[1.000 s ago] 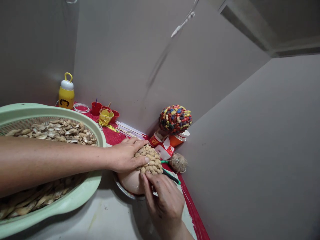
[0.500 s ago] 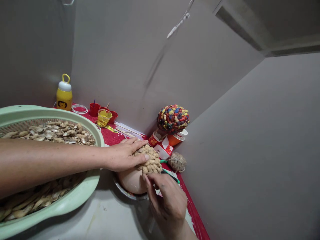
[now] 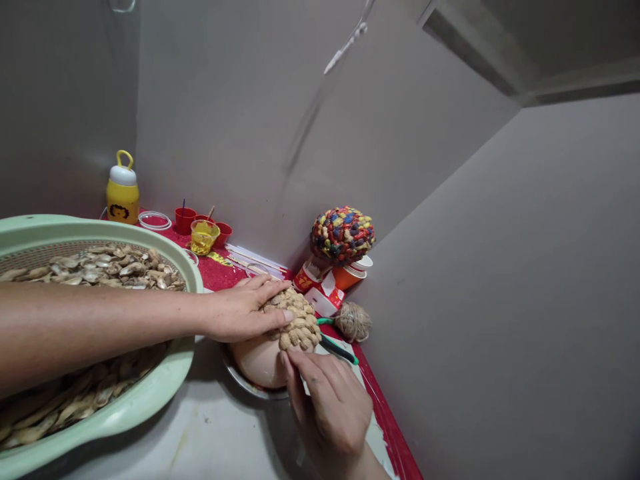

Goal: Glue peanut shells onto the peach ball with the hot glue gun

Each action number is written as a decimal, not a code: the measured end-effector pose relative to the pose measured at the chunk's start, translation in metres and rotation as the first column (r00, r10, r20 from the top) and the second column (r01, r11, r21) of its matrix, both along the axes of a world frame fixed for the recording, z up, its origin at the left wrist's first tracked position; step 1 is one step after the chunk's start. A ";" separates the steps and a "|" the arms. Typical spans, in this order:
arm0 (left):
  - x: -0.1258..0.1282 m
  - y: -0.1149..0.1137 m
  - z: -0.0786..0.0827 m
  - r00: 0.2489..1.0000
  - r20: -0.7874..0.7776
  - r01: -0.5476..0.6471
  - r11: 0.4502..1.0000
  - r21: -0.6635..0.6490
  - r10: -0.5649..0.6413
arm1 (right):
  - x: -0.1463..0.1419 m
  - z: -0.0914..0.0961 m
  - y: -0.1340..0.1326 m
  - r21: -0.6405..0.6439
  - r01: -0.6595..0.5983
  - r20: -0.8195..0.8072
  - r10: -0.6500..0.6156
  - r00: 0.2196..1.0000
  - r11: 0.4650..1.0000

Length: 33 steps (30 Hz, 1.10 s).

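A smooth, pale round form, like a balloon, sits in a metal bowl. Rows of peanut shells cover its upper right side, and the lower left is bare. My left hand lies flat over the top, fingers stretched out and thumb on the shells. At the lower edge of the shell rows, my right hand has thumb and forefinger pinched together against the surface. Whatever sits between those fingertips is hidden.
A green basket of peanut shells stands left, under my left forearm. Behind are a yellow bottle, a paint cup, white sticks, a multicoloured shell-covered ball, twine and green-and-black-handled pliers or scissors. Grey walls enclose the table.
The whole view has shifted slightly, with things now a little further left. My left hand stays on the shells, and my right fingertips remain pinched at their lower edge.
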<state>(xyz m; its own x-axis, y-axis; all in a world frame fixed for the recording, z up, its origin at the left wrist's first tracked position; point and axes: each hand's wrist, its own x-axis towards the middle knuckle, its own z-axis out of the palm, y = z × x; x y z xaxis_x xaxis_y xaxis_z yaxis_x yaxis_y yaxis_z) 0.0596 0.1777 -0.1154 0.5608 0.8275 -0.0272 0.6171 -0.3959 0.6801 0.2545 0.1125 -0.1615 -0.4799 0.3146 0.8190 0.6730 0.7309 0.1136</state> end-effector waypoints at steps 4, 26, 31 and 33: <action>-0.001 -0.001 0.000 0.999 0.033 0.005 1.000 -0.001 -0.005 | 0.001 -0.003 0.002 -0.003 0.002 0.006 -0.002 1.000 1.000; -0.001 -0.005 0.004 0.998 0.059 0.003 1.000 -0.021 -0.002 | 0.001 -0.004 0.007 0.042 0.023 0.033 -0.025 0.999 0.999; 0.000 -0.003 0.002 0.998 0.054 0.008 1.000 -0.020 -0.007 | -0.002 -0.002 0.009 0.063 0.035 0.037 -0.037 0.999 0.997; 0.000 -0.003 0.002 0.999 0.053 0.000 1.000 -0.023 0.001 | -0.002 -0.003 0.010 0.064 0.038 0.039 -0.040 0.998 0.997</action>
<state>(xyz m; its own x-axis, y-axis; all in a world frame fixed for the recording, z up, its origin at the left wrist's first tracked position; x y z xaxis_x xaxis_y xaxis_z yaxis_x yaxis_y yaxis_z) 0.0593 0.1747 -0.1139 0.5616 0.8273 -0.0160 0.5799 -0.3797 0.7208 0.2526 0.1225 -0.1644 -0.5012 0.2817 0.8182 0.6949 0.6946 0.1865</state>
